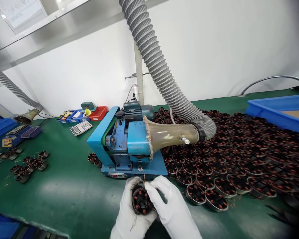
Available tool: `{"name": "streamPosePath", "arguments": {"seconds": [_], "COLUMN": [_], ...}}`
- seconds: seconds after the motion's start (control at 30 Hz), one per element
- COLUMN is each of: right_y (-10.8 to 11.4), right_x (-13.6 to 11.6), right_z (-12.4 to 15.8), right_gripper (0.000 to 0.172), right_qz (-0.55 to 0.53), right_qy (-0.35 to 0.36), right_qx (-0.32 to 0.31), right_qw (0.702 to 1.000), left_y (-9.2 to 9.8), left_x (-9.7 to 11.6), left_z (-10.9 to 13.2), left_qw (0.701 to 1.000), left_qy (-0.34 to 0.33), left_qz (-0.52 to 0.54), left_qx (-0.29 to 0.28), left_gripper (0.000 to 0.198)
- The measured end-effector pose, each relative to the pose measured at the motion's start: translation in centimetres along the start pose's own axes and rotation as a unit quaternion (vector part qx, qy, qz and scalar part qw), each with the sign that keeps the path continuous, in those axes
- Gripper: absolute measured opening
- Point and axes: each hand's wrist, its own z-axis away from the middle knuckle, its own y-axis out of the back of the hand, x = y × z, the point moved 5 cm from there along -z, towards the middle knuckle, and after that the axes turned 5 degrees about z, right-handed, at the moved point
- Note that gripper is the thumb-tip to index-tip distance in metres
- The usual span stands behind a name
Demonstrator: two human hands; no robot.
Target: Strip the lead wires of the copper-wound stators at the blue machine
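In front of the blue machine, my white-gloved left hand (pixel 128 212) is wrapped round a motor stator (pixel 142 200) with a black core and copper windings. Its open face is turned up toward me. A short copper-coloured lead wire (pixel 144 178) sticks up from the stator's far edge, and a thin wire hangs down on the near side. My right hand (pixel 169 202), also gloved in white, is at the stator's upper right with thumb and fingers pinched by the base of the lead. The fingertips partly hide what they grip.
A blue belt machine (pixel 139 141) with a clear suction hood (pixel 173 134) and grey hose (pixel 159 63) stands just ahead. Rows of stators (pixel 219 159) cover the right side. Leftward are a calculator (pixel 81 128), a red bin (pixel 98 113) and smaller stator groups (pixel 31 167).
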Motion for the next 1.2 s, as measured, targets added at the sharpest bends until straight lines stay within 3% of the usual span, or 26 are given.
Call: {"name": "streamPosePath", "arguments": {"seconds": [0.1, 0.17, 0.23, 0.33, 0.4, 0.47, 0.6, 0.63, 0.7, 0.8, 0.87, 0.97, 1.2], "right_y": [1.1, 1.5, 0.9, -0.5, -0.7, -0.3, 1.5, 1.8, 1.5, -0.8, -2.4, -3.2, -2.1], "right_x": [0.3, 0.8, 1.0, 0.1, -0.5, -0.6, 0.6, 1.0, 1.5, 1.3, 1.4, 2.2, 3.1], "right_z": [-0.1, -0.1, 0.0, -0.3, -0.7, -1.5, -2.9, -2.9, -2.6, -1.9, -1.6, -2.1, -3.6], "right_gripper": [0.042, 0.038, 0.03, 0.027, 0.016, 0.012, 0.026, 0.028, 0.025, 0.021, 0.021, 0.022, 0.023], "right_qz": [-0.101, -0.212, -0.307, -0.338, -0.317, -0.337, -0.501, -0.512, -0.46, -0.293, -0.212, -0.164, -0.13], "right_qy": [-0.083, -0.153, -0.2, -0.192, -0.167, -0.169, -0.198, -0.199, -0.19, -0.133, -0.099, -0.099, -0.095], "right_qx": [0.038, 0.075, 0.065, -0.007, -0.01, 0.015, 0.097, 0.125, 0.139, 0.069, 0.05, 0.069, 0.106], "right_qw": [0.991, 0.962, 0.928, 0.921, 0.934, 0.926, 0.837, 0.826, 0.856, 0.944, 0.971, 0.979, 0.981], "left_y": [0.2, 0.5, 0.6, 0.0, -0.5, -0.6, 0.1, 0.2, 0.2, -0.4, -1.2, -2.7, -4.0], "left_x": [1.1, 1.7, 2.1, 2.7, 3.2, 3.4, 2.9, 2.6, 2.0, 1.1, 0.7, 0.5, 0.6], "left_z": [0.5, 0.7, 0.7, 0.9, 1.1, 1.5, 1.8, 1.6, 0.8, -0.8, -1.8, -3.1, -4.8], "left_qw": [0.997, 0.995, 0.995, 0.994, 0.99, 0.99, 0.993, 0.994, 0.998, 0.99, 0.979, 0.969, 0.97], "left_qy": [-0.058, -0.087, -0.088, -0.082, -0.089, -0.094, -0.083, -0.072, -0.029, 0.044, 0.06, 0.053, 0.035], "left_qz": [-0.032, -0.045, -0.044, -0.057, -0.077, -0.087, -0.086, -0.075, -0.033, 0.058, 0.111, 0.164, 0.192], "left_qx": [-0.037, -0.03, -0.021, -0.055, -0.076, -0.062, 0.014, 0.025, 0.051, 0.117, 0.157, 0.178, 0.143], "left_gripper": [0.05, 0.052, 0.055, 0.055, 0.053, 0.053, 0.048, 0.048, 0.05, 0.052, 0.047, 0.037, 0.036]}}
